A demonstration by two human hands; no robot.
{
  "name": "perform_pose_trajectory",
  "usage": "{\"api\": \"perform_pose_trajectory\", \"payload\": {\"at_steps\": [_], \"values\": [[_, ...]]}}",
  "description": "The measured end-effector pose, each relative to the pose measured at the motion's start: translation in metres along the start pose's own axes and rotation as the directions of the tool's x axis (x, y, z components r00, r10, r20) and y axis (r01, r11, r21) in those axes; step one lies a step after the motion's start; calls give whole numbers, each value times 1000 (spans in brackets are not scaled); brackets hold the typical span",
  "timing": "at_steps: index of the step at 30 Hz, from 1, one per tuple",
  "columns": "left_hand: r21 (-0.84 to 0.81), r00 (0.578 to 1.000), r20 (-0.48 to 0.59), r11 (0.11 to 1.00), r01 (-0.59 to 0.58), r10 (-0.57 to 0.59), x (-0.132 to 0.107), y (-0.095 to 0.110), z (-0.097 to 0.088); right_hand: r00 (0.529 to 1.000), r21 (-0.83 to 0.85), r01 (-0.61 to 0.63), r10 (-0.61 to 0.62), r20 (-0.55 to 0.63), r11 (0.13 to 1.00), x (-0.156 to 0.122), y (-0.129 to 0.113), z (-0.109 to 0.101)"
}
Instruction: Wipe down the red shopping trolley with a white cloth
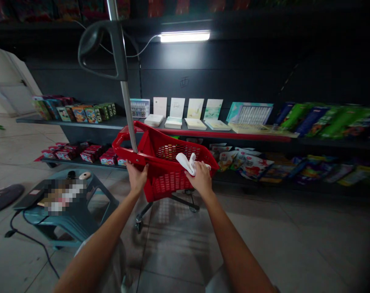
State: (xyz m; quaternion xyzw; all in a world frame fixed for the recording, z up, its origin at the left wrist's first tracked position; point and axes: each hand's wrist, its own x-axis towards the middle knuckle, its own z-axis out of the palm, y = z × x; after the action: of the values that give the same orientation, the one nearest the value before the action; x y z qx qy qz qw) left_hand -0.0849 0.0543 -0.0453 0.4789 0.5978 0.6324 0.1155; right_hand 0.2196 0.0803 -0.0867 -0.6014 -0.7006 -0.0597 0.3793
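A red plastic shopping trolley basket [165, 173] stands on small wheels in front of me, with a tall grey pole and handle [121, 53] rising from its near corner. My left hand [136, 177] grips the basket's front rim beside the pole. My right hand [200, 178] is shut on a white cloth [187, 164], pressing it against the basket's right rim. Part of the cloth hangs inside the basket.
Dark shelves [185, 130] with books, cards and boxed goods run behind the basket. A teal plastic stool [71, 215] with a pixelated object on it stands to the left, with a black cable [35, 240] on the tiled floor [178, 252].
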Motion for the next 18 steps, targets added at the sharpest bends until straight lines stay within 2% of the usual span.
{"api": "perform_pose_trajectory", "payload": {"at_steps": [2, 4, 5, 6, 8, 10, 11, 15, 18], "values": [[149, 980, -142, 982, -116, 137, -7, 10, -3, 1000, -9, -3, 3, -14, 1000, -3, -4, 3], [267, 939, -201, 938, -222, 279, -11, 22, -7, 1000, 3, 11, -11, -1, 1000, -4, -4, 3], [305, 919, -184, 909, -283, 348, -11, 28, -9, 1000, 12, 16, -16, 13, 1000, -4, -3, 2], [335, 901, -122, 872, -357, 416, -11, 33, -11, 999, 21, 20, -21, 29, 1000, -4, -2, 0], [375, 844, 101, 766, -522, 527, -9, 40, -13, 998, 31, 20, -22, 52, 999, -3, -1, -3], [418, 789, 289, 670, -613, 542, -6, 43, -15, 998, 28, 23, -25, 63, 999, 0, -1, -7], [453, 784, 338, 640, -620, 520, -4, 43, -15, 997, 23, 27, -28, 68, 999, 1, -1, -9], [573, 826, 391, 595, -564, 406, -1, 37, -18, 996, -21, 4, -2, 88, 1000, 6, 7, -19], [569, 814, 429, 583, -580, 391, 3, 32, -19, 993, -58, -90, 94, 71, 994, 5, 25, -29]]}}
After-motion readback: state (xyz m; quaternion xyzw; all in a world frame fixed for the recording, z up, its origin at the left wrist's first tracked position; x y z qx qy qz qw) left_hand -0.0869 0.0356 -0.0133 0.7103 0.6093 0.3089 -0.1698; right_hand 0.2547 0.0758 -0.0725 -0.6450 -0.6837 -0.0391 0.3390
